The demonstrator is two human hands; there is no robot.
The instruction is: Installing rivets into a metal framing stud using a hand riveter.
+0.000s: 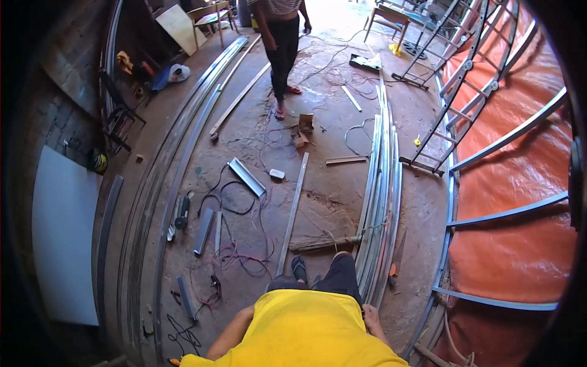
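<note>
My left forearm (231,335) comes in beside my yellow shirt (306,327), and its hand is hidden at the shirt's edge. By my right hip is my right hand (370,317), partly covered; its fingers do not show well enough to tell what they hold. Close to it runs a bundle of long silvery metal profiles (374,244), tied with wire and stretching away from me. At my feet a rough piece of wood (321,243) lies across the floor against the bundle. A long thin metal strip (293,214) lies just left of it.
Another person (282,55) stands ahead. More long profiles (162,183) line the left side, near an angle grinder (183,211). Cables (241,257) and short metal channels (247,176) lie between. On the right are a handsaw (396,263), a folding ladder (458,116) and a metal-framed orange tarp (507,183).
</note>
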